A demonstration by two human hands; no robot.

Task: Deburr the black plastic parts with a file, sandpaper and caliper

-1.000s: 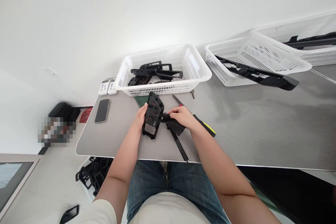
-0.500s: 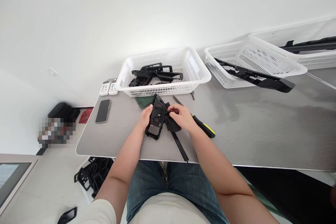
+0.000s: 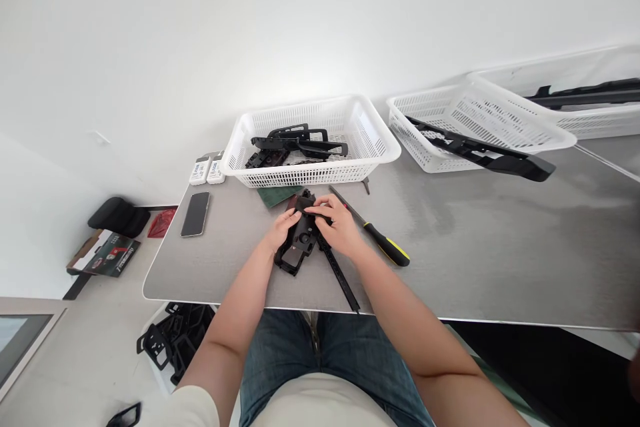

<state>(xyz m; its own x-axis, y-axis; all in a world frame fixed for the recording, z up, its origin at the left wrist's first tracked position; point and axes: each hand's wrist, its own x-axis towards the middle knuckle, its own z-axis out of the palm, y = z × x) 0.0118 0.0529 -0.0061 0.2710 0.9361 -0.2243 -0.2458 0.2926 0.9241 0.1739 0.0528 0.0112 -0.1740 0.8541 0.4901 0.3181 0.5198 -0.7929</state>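
My left hand (image 3: 283, 228) grips the left side of a black plastic part (image 3: 302, 237), which is tilted above the grey table near its front edge. On the part's upper right side, my right hand (image 3: 336, 221) has its fingers closed on a dark cloth (image 3: 320, 211), mostly hidden by the fingers. A long thin black strip (image 3: 341, 276) lies just right of the part and reaches the table edge. Beyond my right hand rests a file with a black and yellow handle (image 3: 388, 244). A green sheet (image 3: 278, 195) lies behind the part.
A white basket (image 3: 310, 178) with several black parts stands behind my hands. More white baskets (image 3: 430, 161) are at the right, one with a long black part (image 3: 500, 159) jutting out. A phone (image 3: 195, 215) and two small white boxes (image 3: 208, 169) lie left.
My right hand has moved slightly left with the cloth, onto the upper face of the black part. The part has turned and tilted, and less of the cloth shows.
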